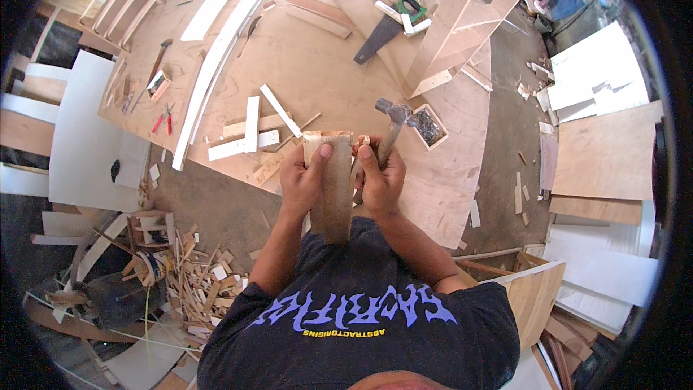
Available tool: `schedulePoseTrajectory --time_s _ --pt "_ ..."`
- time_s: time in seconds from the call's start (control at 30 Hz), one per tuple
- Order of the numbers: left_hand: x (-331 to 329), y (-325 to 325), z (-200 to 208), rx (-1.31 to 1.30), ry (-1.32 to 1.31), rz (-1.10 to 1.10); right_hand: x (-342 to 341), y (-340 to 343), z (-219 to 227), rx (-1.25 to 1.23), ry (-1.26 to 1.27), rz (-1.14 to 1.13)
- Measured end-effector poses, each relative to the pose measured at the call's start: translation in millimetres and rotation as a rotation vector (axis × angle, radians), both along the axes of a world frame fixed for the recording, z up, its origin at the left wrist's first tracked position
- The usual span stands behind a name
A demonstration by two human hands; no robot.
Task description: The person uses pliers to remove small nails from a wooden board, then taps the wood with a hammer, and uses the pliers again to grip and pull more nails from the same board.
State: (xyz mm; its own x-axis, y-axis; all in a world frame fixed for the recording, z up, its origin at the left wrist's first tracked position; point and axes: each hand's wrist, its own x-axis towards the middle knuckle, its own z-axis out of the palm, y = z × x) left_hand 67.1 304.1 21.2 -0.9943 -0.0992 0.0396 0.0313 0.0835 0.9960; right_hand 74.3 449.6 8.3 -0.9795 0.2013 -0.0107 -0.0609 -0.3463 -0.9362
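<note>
My left hand (302, 182) is closed on a wooden board (336, 191), its thumb lying along the near face. The board stands lengthwise toward my chest, and its far end looks pale and rough. My right hand (384, 182) is closed round a hammer (394, 111), whose metal head sticks out beyond the fingers. At the right thumb tip is a small pale piece of wood (364, 140), close beside the board's edge; its full shape is hidden. Just right of the hammer head, a small wooden box (442, 137) of nails or screws rests on the plywood sheet (303, 80).
White and bare wood strips (251, 124) lie left of the board. Farther off are a green-handled saw (379, 38) and a tall wooden frame (451, 33). Red-handled pliers (163, 119) lie at left. Scrap wood (216, 282) is heaped at lower left; panels (605, 159) lean at right.
</note>
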Motion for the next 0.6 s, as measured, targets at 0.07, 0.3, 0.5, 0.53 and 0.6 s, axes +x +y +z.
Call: schedulePoseTrajectory --time_s 0.07,0.3,0.5,0.53,0.6 --pt "-1.8 -0.2 2.8 -0.004 -0.037 -0.012 -3.9 2.3 -1.5 0.034 -0.014 -0.015" --pt "1.7 -5.3 -21.6 0.171 -0.199 -0.43 -22.5 14.3 -18.2 0.026 -0.094 -0.064" --pt "-6.2 0.2 -26.0 0.212 -0.378 -0.324 -39.6 11.0 -47.1 -0.001 -0.067 -0.07" --pt "-11.1 -2.9 -34.9 0.224 -0.424 -0.291 -41.0 9.5 -49.7 0.012 -0.03 -0.057" --pt "-17.6 -7.3 -38.3 0.229 -0.409 -0.264 -42.4 5.1 -55.6 0.037 0.042 -0.028"
